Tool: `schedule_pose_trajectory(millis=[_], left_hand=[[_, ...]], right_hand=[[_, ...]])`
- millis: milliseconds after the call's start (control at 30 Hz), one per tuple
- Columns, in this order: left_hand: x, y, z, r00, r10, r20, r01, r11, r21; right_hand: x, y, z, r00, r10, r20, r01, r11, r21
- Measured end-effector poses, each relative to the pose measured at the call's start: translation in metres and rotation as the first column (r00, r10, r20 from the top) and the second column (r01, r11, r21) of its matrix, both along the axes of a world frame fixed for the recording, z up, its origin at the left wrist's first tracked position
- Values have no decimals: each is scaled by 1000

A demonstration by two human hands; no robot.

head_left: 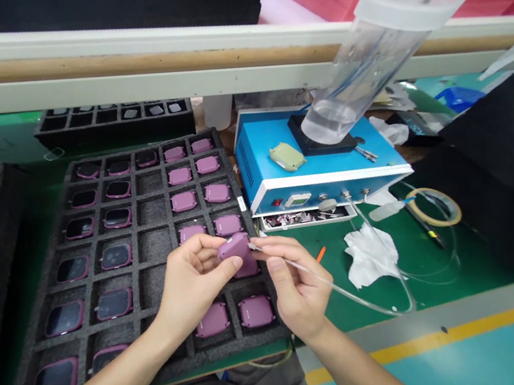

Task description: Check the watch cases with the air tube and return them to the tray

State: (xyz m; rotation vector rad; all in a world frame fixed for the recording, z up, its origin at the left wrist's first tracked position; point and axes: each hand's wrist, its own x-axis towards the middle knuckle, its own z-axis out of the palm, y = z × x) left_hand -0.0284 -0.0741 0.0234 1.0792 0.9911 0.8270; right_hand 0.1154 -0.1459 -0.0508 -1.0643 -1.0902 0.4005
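Observation:
My left hand [192, 281] is closed on a purple watch case [233, 247], held above the black foam tray [229, 177]. My right hand [293, 282] pinches a thin nozzle on a clear tube [355, 298], with its tip at the case's right edge. Several more purple cases [216, 192] lie back-up in the tray's right columns, and others lie screen-up [116, 256] on the left. Both hands hover over the tray's near right corner.
A blue machine box [312, 166] stands right of the tray, with a green watch case [287, 156] and a clear cylinder [365, 74] on it. A white tissue [370, 253] and a tape ring [433, 206] lie on the green mat. Black foam blocks [507, 175] flank both sides.

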Motion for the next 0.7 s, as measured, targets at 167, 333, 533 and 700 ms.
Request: schedule_pose_trajectory(millis=[167, 333, 533, 700], left_hand=[[0, 0, 1, 1000, -3, -8, 3, 1000, 5], [1, 0, 1, 1000, 4, -16, -4, 1000, 2], [0, 0, 0, 1000, 5, -13, -5, 1000, 9], [0, 0, 1, 1000, 3, -12, -3, 1000, 3]], right_hand=[[0, 0, 0, 1000, 4, 0, -4, 1000, 14], [0, 0, 1, 1000, -7, 10, 7, 1000, 8], [0, 0, 1, 1000, 2, 9, -2, 1000, 9], [0, 0, 1, 1000, -1, 11, 1, 1000, 6]])
